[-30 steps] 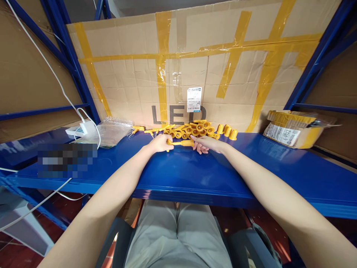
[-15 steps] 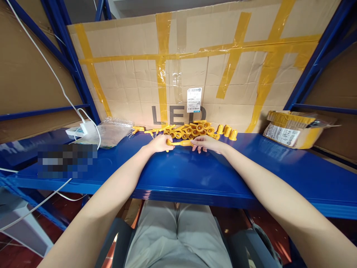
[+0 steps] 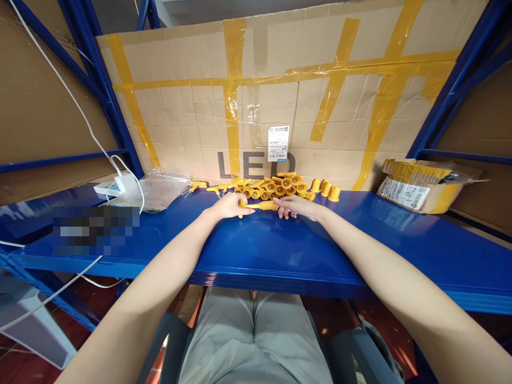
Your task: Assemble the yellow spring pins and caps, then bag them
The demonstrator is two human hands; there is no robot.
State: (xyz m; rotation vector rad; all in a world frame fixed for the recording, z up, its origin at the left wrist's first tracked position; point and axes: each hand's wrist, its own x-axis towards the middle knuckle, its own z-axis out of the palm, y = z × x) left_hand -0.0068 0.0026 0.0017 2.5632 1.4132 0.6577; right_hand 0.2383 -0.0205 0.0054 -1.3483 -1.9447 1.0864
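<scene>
Just in front of the pile, my left hand (image 3: 231,205) is closed round the handle end of a yellow T-handled piece (image 3: 253,206) with a ridged shaft. At the shaft's right, a wider yellow sleeve (image 3: 267,205) lines up with it, and my right hand (image 3: 295,205) pinches its right end. I cannot tell whether shaft and sleeve are one part. Behind my hands lies a heap of yellow cup-ended pieces (image 3: 286,183). Several yellow T-handles with thin metal spirals (image 3: 197,184) lie to its left.
Flanged yellow caps (image 3: 334,193) stand right of the heap on the blue table (image 3: 280,250). A taped carton (image 3: 420,186) sits at the far right. Clear plastic bags (image 3: 164,186) and a white plug with cable (image 3: 127,183) are at the left. Cardboard (image 3: 192,117) walls the back.
My right hand and the sleeve have shifted very slightly to the right. My left hand keeps its place and its hold on the T-handled piece.
</scene>
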